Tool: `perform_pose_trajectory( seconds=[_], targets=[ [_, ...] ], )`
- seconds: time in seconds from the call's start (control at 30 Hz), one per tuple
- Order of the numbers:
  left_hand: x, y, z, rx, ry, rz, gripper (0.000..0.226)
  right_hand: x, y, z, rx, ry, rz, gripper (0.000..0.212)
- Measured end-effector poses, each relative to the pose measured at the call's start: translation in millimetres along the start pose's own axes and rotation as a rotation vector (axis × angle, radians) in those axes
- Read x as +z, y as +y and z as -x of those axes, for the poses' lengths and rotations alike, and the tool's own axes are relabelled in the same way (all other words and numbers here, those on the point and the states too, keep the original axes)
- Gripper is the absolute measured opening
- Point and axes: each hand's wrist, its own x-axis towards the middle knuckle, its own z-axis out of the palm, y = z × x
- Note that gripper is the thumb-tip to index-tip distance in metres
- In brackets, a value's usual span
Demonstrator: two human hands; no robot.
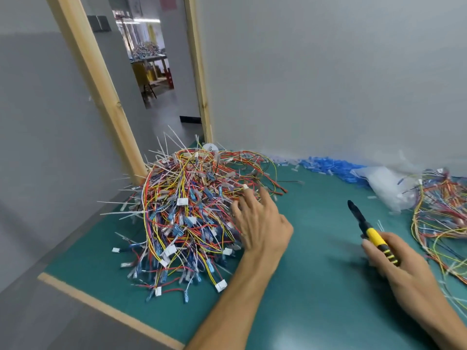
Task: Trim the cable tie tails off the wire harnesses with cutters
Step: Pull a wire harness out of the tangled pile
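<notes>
While cutters (369, 232) in right hand (404, 266), harnesses (192, 205) leftward.

The wire harnesses (192, 210) at centre left mix red, yellow, orange and blue strands with white connectors (182, 201); their cable tie tails (121, 212) are white. The cutters (371, 232) at lower right have a black head and yellow handles banded black. The mat (316, 286) is teal, its edge strip (106, 308) pale tan. Loose pieces (328, 165) at upper right are blue.
</notes>
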Motion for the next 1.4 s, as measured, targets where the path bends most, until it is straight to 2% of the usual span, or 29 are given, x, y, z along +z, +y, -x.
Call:
perform_pose_trajectory(
  seconds=[0.13,0.23,0.33,0.43,0.57,0.77,0.83,0.97,1.03,1.07,1.13,1.2,1.3,1.33,1.4],
  targets=[
    [4,6,3,0.25,0.139,0.226,0.036,-2,-1,2,-0.006,0.01,-0.006,0.03],
    [9,17,14,0.437,0.154,0.403,0.044,0,4,0,-0.015,0.02,0.0,0.032],
    [14,24,21,0.538,0.166,0.471,0.049,0,6,0,-0.006,0.039,-0.049,0.026],
    [11,28,27,0.591,0.138,0.467,0.041,1,9,1,0.039,0.099,-0.178,0.019],
    [5,29,30,0.54,0.054,0.385,0.022,-1,12,2,0.045,0.13,-0.246,0.021],
    [-13,20,15,0.429,0.044,0.133,0.025,1,14,6,-0.024,0.086,-0.117,0.024],
    [-27,16,7,0.434,0.093,0.069,0.024,1,15,6,-0.045,0.072,-0.083,0.025],
    [-80,-7,-20,0.468,0.35,0.267,0.01,3,24,2,-0.018,0.074,-0.088,0.024],
    [-110,-32,-54,0.421,0.473,0.284,0.009,4,26,-1,-0.012,0.086,-0.101,0.025],
    [-123,-46,-77,0.365,0.484,0.26,0.011,5,26,-2,-0.015,0.092,-0.102,0.025],
    [-141,-73,-124,0.203,0.373,0.14,0.017,6,24,-3,-0.027,0.09,-0.085,0.027],
    [-142,-97,-162,0.039,0.112,-0.023,0.019,6,20,-2,-0.035,0.062,-0.07,0.028],
    [-125,-118,-186,-0.08,-0.289,-0.164,0.018,5,14,0,-0.053,0.027,-0.067,0.03],
    [-120,-122,-188,-0.097,-0.353,-0.205,0.022,4,13,1,-0.062,0.021,-0.072,0.032],
    [-113,-123,-189,-0.088,-0.374,-0.258,0.019,3,11,2,-0.073,0.008,-0.075,0.037]
  ],
)
